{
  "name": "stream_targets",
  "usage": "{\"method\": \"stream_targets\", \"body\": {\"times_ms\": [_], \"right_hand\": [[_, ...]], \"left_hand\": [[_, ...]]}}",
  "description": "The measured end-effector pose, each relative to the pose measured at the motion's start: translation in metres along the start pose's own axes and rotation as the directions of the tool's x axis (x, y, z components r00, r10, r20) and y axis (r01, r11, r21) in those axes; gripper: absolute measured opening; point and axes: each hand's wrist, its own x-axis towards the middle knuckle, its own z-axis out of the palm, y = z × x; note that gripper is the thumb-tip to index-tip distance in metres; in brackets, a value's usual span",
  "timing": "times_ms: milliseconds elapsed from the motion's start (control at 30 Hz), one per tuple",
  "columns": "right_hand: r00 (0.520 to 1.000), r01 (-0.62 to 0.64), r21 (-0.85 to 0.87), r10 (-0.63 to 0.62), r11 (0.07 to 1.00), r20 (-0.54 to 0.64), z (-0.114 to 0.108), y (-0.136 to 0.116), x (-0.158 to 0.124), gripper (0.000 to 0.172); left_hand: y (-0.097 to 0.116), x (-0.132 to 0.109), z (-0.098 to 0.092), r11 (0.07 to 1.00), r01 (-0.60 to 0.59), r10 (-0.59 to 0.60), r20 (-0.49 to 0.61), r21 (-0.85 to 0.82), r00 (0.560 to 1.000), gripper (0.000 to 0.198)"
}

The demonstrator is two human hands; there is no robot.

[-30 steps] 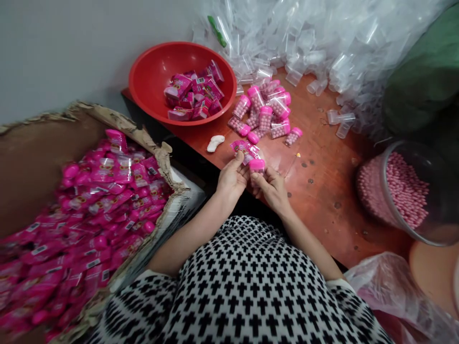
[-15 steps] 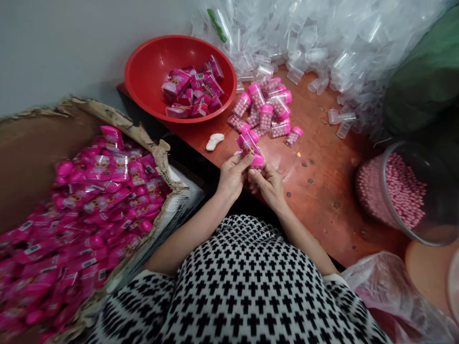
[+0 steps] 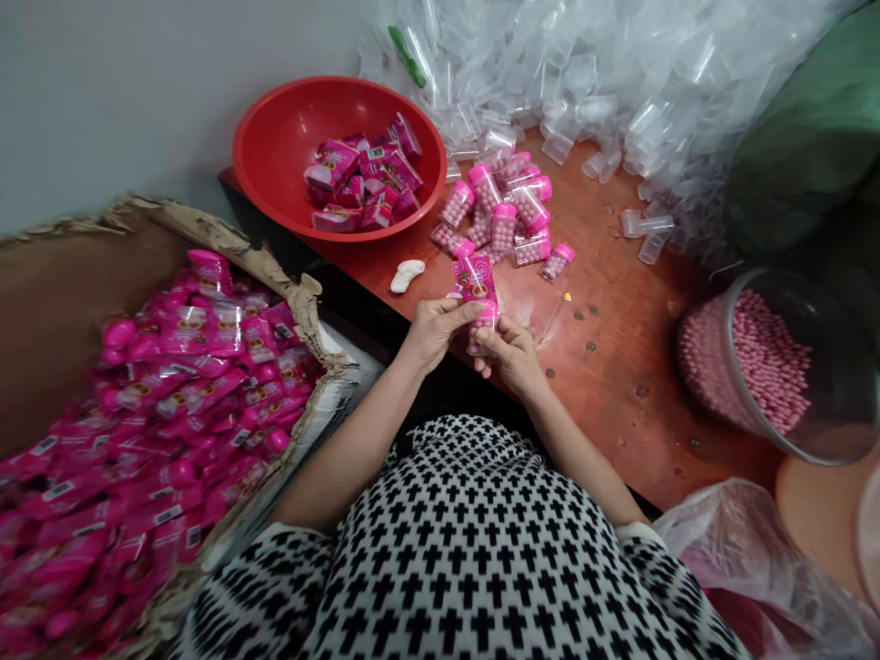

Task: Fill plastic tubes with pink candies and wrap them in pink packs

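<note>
My left hand (image 3: 432,330) pinches a pink printed sleeve label (image 3: 474,277) that stands upright over a small candy bottle (image 3: 482,323). My right hand (image 3: 509,356) grips that pink-capped bottle from below, fingers closed round it. Both hands meet above the near edge of the red-brown table (image 3: 605,330). Just beyond them lies a heap of filled pink-capped bottles (image 3: 505,215).
A red bowl (image 3: 289,147) with pink sleeve labels stands at the back left. A torn cardboard box (image 3: 226,243) of wrapped bottles sits at my left. Empty clear bottles (image 3: 584,73) pile at the back. A clear jar of pink candy balls (image 3: 770,362) lies at the right. A white scrap (image 3: 407,273) lies nearby.
The sleeve label has turned from lying flat to upright and now sits lower over the bottle's cap. Both hands stayed almost in place.
</note>
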Motion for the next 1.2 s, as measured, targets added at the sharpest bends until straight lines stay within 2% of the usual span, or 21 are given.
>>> {"method": "stream_targets", "body": {"times_ms": [133, 200, 300, 467, 567, 767, 867, 933, 1033, 1100, 1133, 1200], "right_hand": [[0.997, 0.061, -0.067, -0.064, 0.996, -0.049, -0.001, 0.001, 0.001, 0.039], [0.988, 0.107, -0.123, -0.12, 0.987, -0.097, -0.001, 0.001, 0.001, 0.036], [0.988, 0.102, -0.102, -0.112, 0.99, -0.102, -0.001, 0.001, 0.0, 0.037], [0.993, 0.079, 0.083, -0.071, 0.993, -0.097, -0.004, 0.001, -0.007, 0.046], [0.991, 0.093, 0.115, -0.081, 0.989, -0.106, -0.005, 0.003, -0.007, 0.046], [0.981, 0.115, 0.069, -0.102, 0.991, -0.168, -0.001, -0.001, 0.006, 0.05], [0.99, 0.097, 0.035, -0.093, 0.995, -0.108, 0.002, -0.006, 0.008, 0.05], [0.993, 0.089, 0.022, -0.087, 0.996, -0.073, 0.0, -0.009, 0.008, 0.049], [0.985, 0.106, -0.009, -0.106, 0.994, -0.136, -0.01, -0.012, 0.006, 0.044], [0.969, 0.117, -0.036, -0.122, 0.993, -0.217, -0.017, -0.012, 0.007, 0.042], [0.961, 0.118, -0.048, -0.126, 0.992, -0.248, -0.021, -0.012, 0.007, 0.042], [0.953, 0.116, -0.067, -0.13, 0.991, -0.274, -0.024, -0.011, 0.008, 0.042]], "left_hand": [[-0.004, 0.001, -0.007, 0.988, -0.008, 0.009, -0.007, 0.157, 1.0, 0.032], [-0.008, 0.0, -0.006, 0.987, -0.005, 0.009, -0.026, 0.163, 1.0, 0.03], [-0.012, -0.003, 0.0, 0.998, 0.008, -0.006, -0.044, 0.056, 0.999, 0.031], [-0.01, -0.004, 0.006, 0.974, -0.023, -0.012, -0.151, -0.227, 0.989, 0.027], [-0.011, -0.008, 0.008, 0.97, -0.003, -0.034, -0.147, -0.243, 0.988, 0.026], [-0.015, -0.02, 0.013, 0.974, 0.051, -0.064, -0.05, -0.22, 0.997, 0.027], [-0.004, -0.035, 0.009, 0.973, -0.021, -0.003, -0.108, -0.228, 0.994, 0.024], [0.01, -0.049, 0.003, 0.944, -0.183, 0.119, -0.238, -0.273, 0.964, 0.027], [0.026, -0.065, -0.011, 0.861, -0.437, 0.287, -0.462, -0.259, 0.84, 0.048], [0.026, -0.063, -0.019, 0.862, -0.475, 0.322, -0.53, -0.179, 0.785, 0.057], [0.023, -0.058, -0.022, 0.881, -0.459, 0.334, -0.534, -0.116, 0.777, 0.055], [0.011, -0.039, -0.025, 0.917, -0.39, 0.379, -0.477, 0.079, 0.793, 0.044]]}}
